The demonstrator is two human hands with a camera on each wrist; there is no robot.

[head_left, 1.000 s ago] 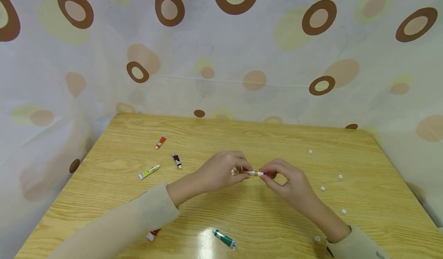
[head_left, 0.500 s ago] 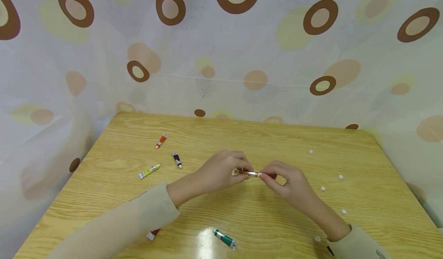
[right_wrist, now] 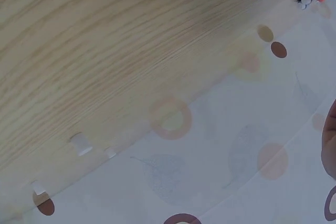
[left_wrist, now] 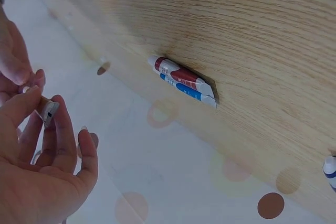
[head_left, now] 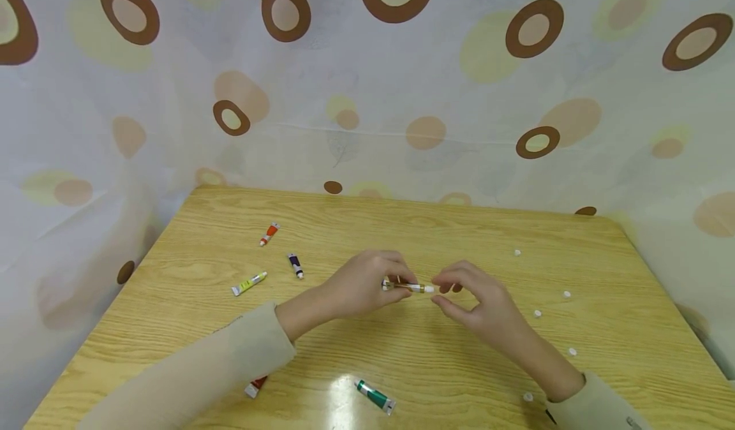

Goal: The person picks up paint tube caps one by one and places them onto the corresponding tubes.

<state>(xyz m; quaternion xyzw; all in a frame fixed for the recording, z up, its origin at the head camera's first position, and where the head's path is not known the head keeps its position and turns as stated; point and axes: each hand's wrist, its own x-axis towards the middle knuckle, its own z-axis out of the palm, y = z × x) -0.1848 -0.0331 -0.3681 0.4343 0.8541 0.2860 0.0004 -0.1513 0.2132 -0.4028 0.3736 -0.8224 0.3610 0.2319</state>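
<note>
Between its thumb and fingers, my left hand (head_left: 367,284) grips a small gold-brown paint tube (head_left: 415,286), its white tip pointing right. The left wrist view shows the same tube (left_wrist: 46,109) pinched, mostly covered by fingers. My right hand (head_left: 479,296) is just right of the white tip, thumb and fingertips spread apart around it with a gap. Whether that tip is a cap or the bare nozzle is too small to tell. Nearest in front lies a green paint tube (head_left: 375,397). Only part of the right hand (right_wrist: 329,142) enters the right wrist view.
On the wooden table (head_left: 459,379) lie orange-red (head_left: 269,234), dark purple (head_left: 295,266) and yellow (head_left: 249,284) paint tubes. A dark red tube (left_wrist: 181,73) lies against a blue one (left_wrist: 184,91). Several small white caps (head_left: 537,314) are scattered at right. A patterned curtain (head_left: 379,85) stands behind.
My right thumb and fingers pinched the tube's white tip earlier; now they have parted from it, leaving the tip exposed. The left hand keeps its grip in nearly the same place.
</note>
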